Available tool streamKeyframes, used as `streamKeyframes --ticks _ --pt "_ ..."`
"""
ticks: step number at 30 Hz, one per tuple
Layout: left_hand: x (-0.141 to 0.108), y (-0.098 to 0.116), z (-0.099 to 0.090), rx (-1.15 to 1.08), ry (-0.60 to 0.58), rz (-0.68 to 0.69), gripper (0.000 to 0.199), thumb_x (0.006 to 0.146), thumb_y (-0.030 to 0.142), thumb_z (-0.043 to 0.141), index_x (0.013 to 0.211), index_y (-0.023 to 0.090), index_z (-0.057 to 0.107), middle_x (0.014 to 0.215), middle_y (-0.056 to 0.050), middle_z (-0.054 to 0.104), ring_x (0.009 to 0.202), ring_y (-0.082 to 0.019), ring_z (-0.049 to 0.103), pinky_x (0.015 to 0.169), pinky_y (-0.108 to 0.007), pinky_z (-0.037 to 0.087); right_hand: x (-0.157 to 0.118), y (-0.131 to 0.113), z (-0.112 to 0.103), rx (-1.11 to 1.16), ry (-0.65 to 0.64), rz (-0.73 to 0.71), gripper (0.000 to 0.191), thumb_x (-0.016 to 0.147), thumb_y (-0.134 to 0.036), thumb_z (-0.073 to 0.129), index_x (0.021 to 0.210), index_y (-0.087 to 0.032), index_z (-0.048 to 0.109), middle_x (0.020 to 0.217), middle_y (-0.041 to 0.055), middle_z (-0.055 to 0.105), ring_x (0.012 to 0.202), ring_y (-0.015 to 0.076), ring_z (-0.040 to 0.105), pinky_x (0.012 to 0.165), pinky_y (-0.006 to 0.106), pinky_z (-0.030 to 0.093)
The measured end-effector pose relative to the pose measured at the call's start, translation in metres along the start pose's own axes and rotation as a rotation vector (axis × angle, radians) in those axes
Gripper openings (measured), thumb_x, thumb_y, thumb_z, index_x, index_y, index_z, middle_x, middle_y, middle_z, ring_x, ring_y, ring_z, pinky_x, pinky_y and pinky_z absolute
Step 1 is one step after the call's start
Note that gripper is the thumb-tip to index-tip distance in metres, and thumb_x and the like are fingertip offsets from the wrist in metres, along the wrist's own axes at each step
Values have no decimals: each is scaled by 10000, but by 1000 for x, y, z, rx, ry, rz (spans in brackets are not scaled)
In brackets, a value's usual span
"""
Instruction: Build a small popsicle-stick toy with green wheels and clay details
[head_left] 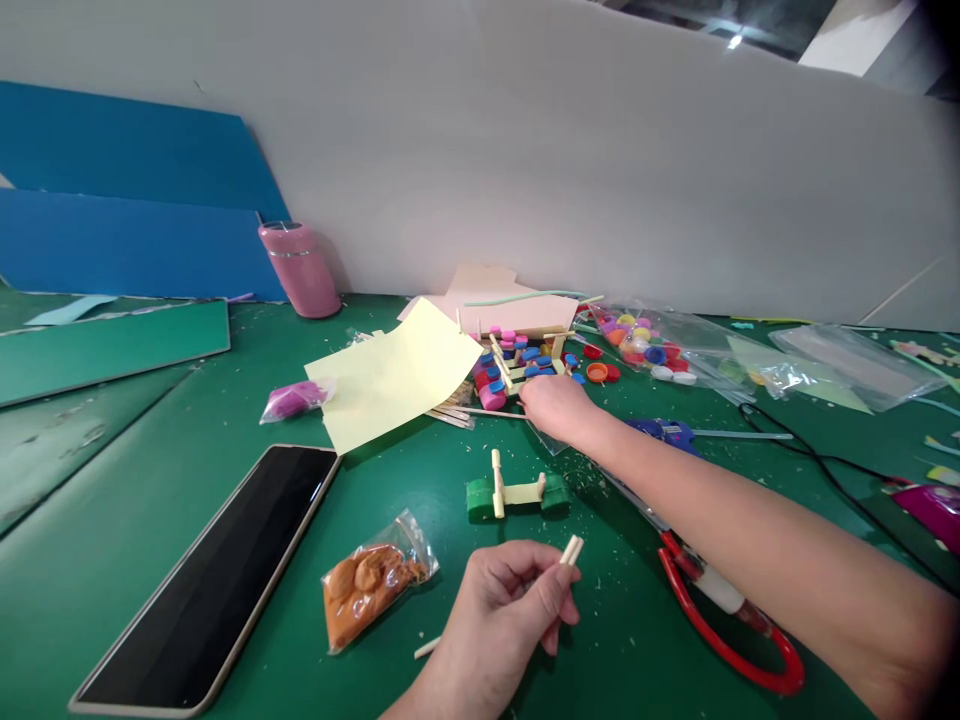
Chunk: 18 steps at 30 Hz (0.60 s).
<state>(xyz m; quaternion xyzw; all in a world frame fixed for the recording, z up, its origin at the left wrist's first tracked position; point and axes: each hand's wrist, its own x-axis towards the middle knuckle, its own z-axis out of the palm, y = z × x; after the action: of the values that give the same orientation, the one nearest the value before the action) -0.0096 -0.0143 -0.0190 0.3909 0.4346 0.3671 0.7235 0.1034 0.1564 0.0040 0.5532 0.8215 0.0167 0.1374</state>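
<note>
Where left fingers [570, 606] pinch, sticks [572, 550] (two), protruding

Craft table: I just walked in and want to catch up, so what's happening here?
The left hand pinches short pale sticks. The right hand is at the pile of colourful pieces farther back; whether it grips one is hidden. A small green-and-cream assembly rests on the table between the hands.

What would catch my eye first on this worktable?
Probably the heap of bright plastic caps at the back, near the right hand. Then the big scissors with red handles under the right forearm, and the large black-screened phone at the left.
</note>
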Motion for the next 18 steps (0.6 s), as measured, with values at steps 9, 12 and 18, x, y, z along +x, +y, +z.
streamKeyframes --ticks 9,12,18 --pt "-2 2 0 3 4 6 286 739 400 615 678 121 617 544 2 557 441 -67 387 446 -214 278 -33 16 -22 170 142 -57 176 892 -257 483 950 -126 585 919 64 625 811 183 606 690 330 489" --pt "-4 2 1 -20 -12 3 274 742 392 618 692 123 626 550 0 564 451 -71 400 447 -213 282 -68 29 -29 304 214 -85 165 898 -262 432 851 -163 555 786 23 617 701 145 577 582 242 435" --pt "-5 5 1 -109 -8 -7 223 743 336 637 690 119 649 563 -6 587 470 -61 407 458 -198 282 -137 23 3 1327 185 -85 135 841 -298 524 779 -178 520 695 -14 557 530 72 446 475 186 363"
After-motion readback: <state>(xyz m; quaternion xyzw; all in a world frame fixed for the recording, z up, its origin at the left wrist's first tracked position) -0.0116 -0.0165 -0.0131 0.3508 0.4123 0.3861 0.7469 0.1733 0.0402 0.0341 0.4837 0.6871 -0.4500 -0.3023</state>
